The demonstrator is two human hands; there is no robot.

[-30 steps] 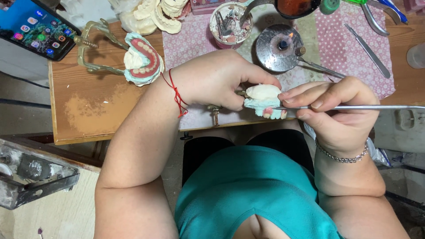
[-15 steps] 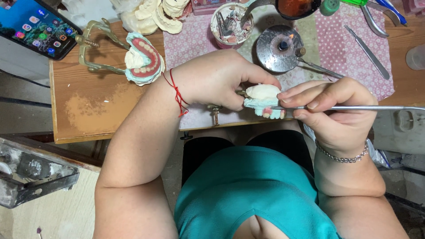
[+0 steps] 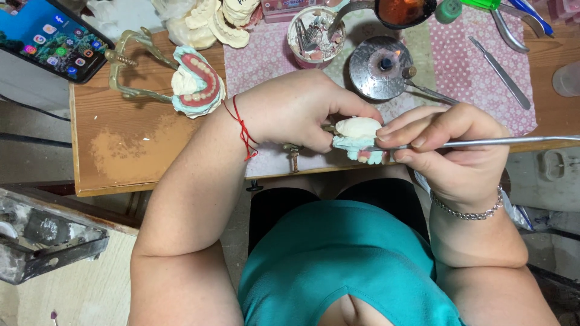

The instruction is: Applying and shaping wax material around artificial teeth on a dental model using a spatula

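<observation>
Fingers of the left hand (image 3: 296,111) gripped a plaster denture model (image 3: 356,137) at the wooden bench (image 3: 130,151) edge, while the right hand (image 3: 450,154) pinched a thin metal wax instrument (image 3: 501,142) against its teeth. Short, braced strokes seemed wisest. A lit burner (image 3: 380,75) stood just behind, an articulator (image 3: 172,78) well left.

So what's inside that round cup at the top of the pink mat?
The cup holds a jumble of small metal tools, their tips sticking up. Its bottom is hidden beneath them.
</observation>
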